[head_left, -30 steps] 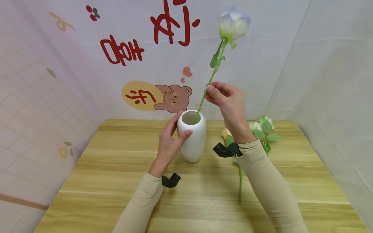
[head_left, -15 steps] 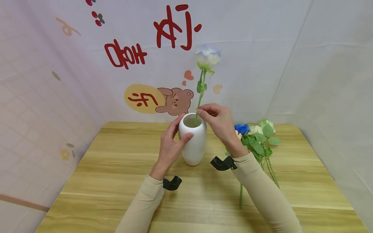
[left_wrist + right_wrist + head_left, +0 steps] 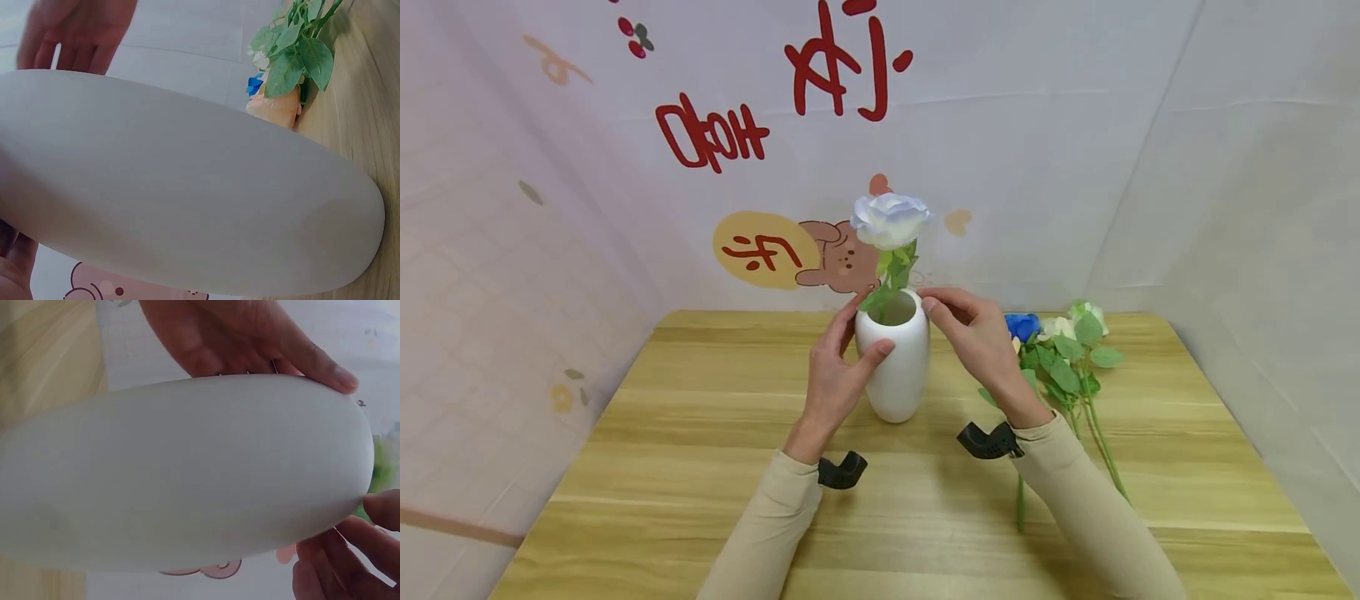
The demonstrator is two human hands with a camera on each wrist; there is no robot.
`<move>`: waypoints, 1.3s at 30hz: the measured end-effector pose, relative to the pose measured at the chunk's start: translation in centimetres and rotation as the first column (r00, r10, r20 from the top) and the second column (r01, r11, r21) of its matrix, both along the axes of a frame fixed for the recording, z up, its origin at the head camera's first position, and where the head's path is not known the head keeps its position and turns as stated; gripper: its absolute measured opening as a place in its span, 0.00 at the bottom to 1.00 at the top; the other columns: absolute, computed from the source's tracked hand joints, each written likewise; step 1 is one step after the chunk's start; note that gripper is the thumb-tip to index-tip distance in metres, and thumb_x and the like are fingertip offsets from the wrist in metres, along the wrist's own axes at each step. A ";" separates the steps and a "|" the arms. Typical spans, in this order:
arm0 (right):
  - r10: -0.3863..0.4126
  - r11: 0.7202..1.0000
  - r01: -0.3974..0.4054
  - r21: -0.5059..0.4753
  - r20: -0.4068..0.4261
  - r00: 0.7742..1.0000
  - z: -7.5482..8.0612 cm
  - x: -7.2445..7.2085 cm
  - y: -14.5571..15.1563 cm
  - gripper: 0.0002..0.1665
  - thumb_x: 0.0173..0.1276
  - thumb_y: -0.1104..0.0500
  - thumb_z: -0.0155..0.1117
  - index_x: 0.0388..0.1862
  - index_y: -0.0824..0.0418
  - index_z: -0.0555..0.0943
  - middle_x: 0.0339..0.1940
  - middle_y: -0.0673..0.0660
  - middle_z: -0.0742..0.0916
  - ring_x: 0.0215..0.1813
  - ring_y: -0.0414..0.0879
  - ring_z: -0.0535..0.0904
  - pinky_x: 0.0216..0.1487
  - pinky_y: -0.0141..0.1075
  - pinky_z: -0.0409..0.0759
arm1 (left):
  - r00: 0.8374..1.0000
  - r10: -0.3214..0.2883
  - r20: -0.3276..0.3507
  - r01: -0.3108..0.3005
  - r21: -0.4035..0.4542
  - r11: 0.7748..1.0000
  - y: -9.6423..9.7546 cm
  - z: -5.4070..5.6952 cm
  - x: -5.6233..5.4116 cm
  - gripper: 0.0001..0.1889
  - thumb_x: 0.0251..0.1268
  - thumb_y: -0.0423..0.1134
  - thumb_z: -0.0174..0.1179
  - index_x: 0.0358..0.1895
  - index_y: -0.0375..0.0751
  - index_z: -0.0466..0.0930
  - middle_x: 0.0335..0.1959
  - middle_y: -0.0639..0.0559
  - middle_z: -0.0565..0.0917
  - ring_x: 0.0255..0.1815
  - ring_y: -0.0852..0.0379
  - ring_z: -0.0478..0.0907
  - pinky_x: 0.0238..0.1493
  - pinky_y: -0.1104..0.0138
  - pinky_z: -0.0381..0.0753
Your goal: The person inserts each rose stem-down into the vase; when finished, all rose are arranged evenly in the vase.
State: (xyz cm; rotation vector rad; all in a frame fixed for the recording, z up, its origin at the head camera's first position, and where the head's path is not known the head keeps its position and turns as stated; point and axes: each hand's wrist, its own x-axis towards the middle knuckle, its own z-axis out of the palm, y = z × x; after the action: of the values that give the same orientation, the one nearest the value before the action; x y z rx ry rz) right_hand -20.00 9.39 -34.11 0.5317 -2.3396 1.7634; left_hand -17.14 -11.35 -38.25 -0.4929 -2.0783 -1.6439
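Observation:
A white vase (image 3: 898, 375) stands upright on the wooden table. An artificial pale white-lilac rose (image 3: 891, 221) stands in it, its bloom above the mouth and leaves right at the rim. My left hand (image 3: 835, 367) grips the vase's upper left side, thumb across the front and fingers behind. My right hand (image 3: 973, 337) holds the vase's right rim with fingertips, off the stem. In the right wrist view, the thumb of the right hand (image 3: 350, 556) meets the vase's edge and its fingers lie behind. The stem's lower part is hidden inside the vase.
At the right lie several artificial flowers, among them a blue rose (image 3: 1022, 327) and a white-green one (image 3: 1086, 315), with leaves and long green stems (image 3: 1105, 446) partly under my right forearm. A printed cloth wall (image 3: 1015, 167) rises behind the table (image 3: 700, 467).
The rose has gone down into the vase, its bloom dropping and shifting left. My right hand came down from the stem to the rim and let the stem go. The left hand stayed.

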 end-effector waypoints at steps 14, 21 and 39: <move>-0.015 0.997 0.007 0.076 0.096 0.995 -1.9 1.7 5.9 0.21 0.78 0.45 0.64 0.61 0.54 0.86 0.54 0.53 0.89 0.57 0.46 0.85 0.57 0.32 0.83 | 1.000 0.008 -0.027 -0.007 0.032 0.999 0.0 0.1 -0.4 0.42 0.65 0.63 0.66 0.76 0.42 0.69 0.72 0.50 0.76 0.71 0.52 0.74 0.73 0.59 0.71; -0.060 0.979 0.035 0.203 0.117 0.991 -3.8 2.5 9.5 0.24 0.80 0.42 0.61 0.64 0.54 0.84 0.57 0.54 0.88 0.59 0.47 0.84 0.54 0.29 0.82 | 1.000 0.013 -0.023 -0.012 0.025 1.000 0.1 -0.1 -0.4 0.41 0.65 0.62 0.67 0.76 0.44 0.70 0.72 0.52 0.76 0.71 0.53 0.75 0.73 0.60 0.72; -0.113 0.936 0.051 0.349 0.158 0.981 -7.7 4.5 18.3 0.24 0.82 0.51 0.59 0.65 0.68 0.81 0.54 0.67 0.88 0.50 0.51 0.89 0.49 0.35 0.88 | 0.999 0.018 0.042 -0.018 0.007 1.000 -0.2 0.0 -0.6 0.38 0.64 0.48 0.75 0.75 0.45 0.72 0.71 0.48 0.78 0.70 0.50 0.76 0.73 0.56 0.73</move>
State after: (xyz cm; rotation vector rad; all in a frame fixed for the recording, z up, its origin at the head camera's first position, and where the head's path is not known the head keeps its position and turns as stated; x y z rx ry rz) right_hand -15.51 27.71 -41.82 0.3254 -2.7710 1.4228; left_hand -17.78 -11.51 -38.26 -0.4398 -2.0991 -1.6649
